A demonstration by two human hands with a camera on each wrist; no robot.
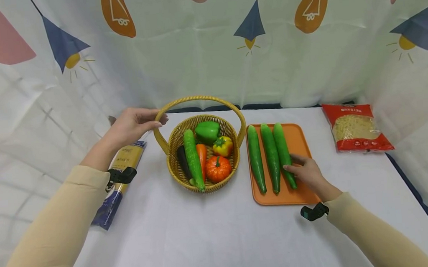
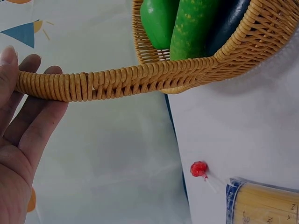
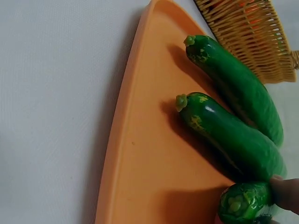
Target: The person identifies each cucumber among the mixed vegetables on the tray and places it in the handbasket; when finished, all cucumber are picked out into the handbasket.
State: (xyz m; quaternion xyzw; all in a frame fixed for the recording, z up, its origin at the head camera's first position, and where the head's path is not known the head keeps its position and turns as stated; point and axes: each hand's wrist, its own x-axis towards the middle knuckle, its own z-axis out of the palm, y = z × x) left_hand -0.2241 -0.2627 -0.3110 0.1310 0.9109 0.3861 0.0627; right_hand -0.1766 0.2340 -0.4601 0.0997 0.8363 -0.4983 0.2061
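Observation:
My left hand (image 1: 132, 124) grips the left side of the arched handle (image 2: 117, 84) of a wicker basket (image 1: 172, 172). In it lie a bumpy green cucumber (image 1: 192, 158), a green bell pepper (image 1: 208, 131), a dark eggplant (image 1: 183, 163), an orange carrot-like piece (image 1: 201, 153), a small pumpkin (image 1: 218, 169) and a yellow-red vegetable (image 1: 223, 146). On the orange tray (image 1: 298, 137) are three smooth cucumbers side by side. My right hand (image 1: 309, 175) pinches the rightmost cucumber (image 1: 283, 151) between thumb and fingers. The middle cucumber (image 3: 229, 135) and left cucumber (image 3: 238, 84) lie untouched.
A red pasta bag (image 1: 355, 128) lies at the back right. Under my left forearm is a blue-and-yellow spaghetti packet (image 1: 125, 159). A red-wrapped lollipop (image 2: 199, 169) lies near that packet. A patterned curtain (image 1: 200, 59) hangs behind the white-covered table (image 1: 207, 234).

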